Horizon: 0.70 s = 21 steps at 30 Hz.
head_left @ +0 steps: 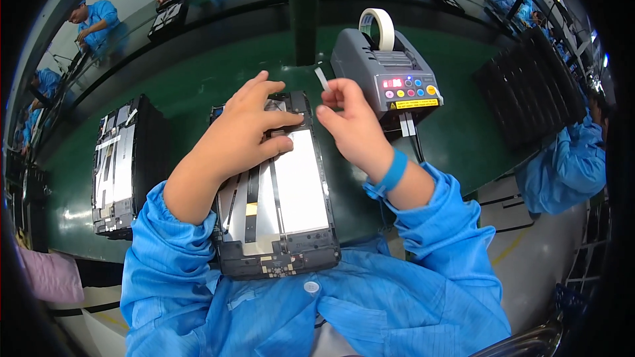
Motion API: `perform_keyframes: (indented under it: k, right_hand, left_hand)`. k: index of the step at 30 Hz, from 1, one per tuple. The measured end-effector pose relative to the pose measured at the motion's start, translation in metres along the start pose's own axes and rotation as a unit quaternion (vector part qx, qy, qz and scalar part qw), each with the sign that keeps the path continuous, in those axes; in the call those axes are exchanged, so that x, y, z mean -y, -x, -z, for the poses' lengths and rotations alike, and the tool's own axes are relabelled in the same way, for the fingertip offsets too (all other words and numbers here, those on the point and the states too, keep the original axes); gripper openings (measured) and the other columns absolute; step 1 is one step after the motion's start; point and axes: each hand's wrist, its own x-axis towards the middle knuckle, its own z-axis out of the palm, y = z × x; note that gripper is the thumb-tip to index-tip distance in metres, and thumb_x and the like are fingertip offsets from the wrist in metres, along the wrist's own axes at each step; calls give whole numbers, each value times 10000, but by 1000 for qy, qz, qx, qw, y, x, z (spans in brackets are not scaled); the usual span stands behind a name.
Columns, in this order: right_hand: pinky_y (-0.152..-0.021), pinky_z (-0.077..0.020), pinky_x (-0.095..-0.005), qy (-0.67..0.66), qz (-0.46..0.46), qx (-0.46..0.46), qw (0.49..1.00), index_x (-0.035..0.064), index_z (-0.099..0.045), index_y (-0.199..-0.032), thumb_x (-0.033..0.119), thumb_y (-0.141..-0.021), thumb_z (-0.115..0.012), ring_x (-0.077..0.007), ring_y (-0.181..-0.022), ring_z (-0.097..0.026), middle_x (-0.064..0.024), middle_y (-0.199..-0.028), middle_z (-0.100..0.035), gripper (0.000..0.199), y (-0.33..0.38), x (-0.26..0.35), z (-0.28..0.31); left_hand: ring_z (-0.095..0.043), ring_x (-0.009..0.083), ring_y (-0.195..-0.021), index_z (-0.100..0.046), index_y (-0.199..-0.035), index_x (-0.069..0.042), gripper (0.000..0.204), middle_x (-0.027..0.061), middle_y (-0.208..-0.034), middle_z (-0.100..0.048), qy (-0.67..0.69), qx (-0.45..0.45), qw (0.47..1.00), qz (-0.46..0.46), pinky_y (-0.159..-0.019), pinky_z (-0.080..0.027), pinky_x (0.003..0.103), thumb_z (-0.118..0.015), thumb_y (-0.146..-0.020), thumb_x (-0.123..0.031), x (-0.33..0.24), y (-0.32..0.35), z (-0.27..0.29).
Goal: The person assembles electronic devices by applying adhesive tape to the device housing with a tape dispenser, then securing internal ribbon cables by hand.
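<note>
Taping step: strip in hand, not yet applied.
Your left hand presses flat on the tablet lying on the bench; your right hand pinches a tape strip, which next needs careful alignment.

We are looking down at a dark green surface that is carrying everything here. Directly under our left grip an opened tablet chassis is lying flat, its back facing up, its near end reaching the surface's front edge. Just beyond our right grip a grey tape dispenser is standing, carrying a white tape roll on top. Well out to the left of the left grip, a stack of similar chassis is resting. Far to the right of the right grip, a black ribbed tray is sitting near the surface's edge.
</note>
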Motion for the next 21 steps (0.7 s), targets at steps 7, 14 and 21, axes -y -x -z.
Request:
perform_keyframes:
  k: [7,14,21]
  right_hand:
    - [-868,-435,-278,-79,-158,63,982,28,-445,-1165,-13,-736,-627,-176,-973,-495,-82,-1032,-467,468,-26,3,-14]
    - [-880,-445,-289,-151,-184,50,970,6,-418,-1176,-25,-758,-582,-170,-989,-495,-94,-1059,-465,450,-24,0,-20]
    - [-840,-467,-289,-244,-143,-25,959,27,-377,-1183,48,-871,-555,-158,-961,-518,-115,-1071,-496,360,14,-1,-62]
  left_hand:
    - [-299,387,-1346,-705,-1063,-195,350,162,-1331,-464,-34,-13,999,4,-1057,-305,479,-742,-714,-201,2,9,-1]
    - [-322,387,-1330,-688,-1088,-212,377,154,-1319,-482,-170,-46,984,-12,-1057,-280,526,-719,-729,-324,-1,14,-2]
    - [-410,380,-1258,-658,-1142,-180,396,165,-1338,-481,-92,-23,994,51,-1037,-311,495,-686,-755,-262,6,44,1]
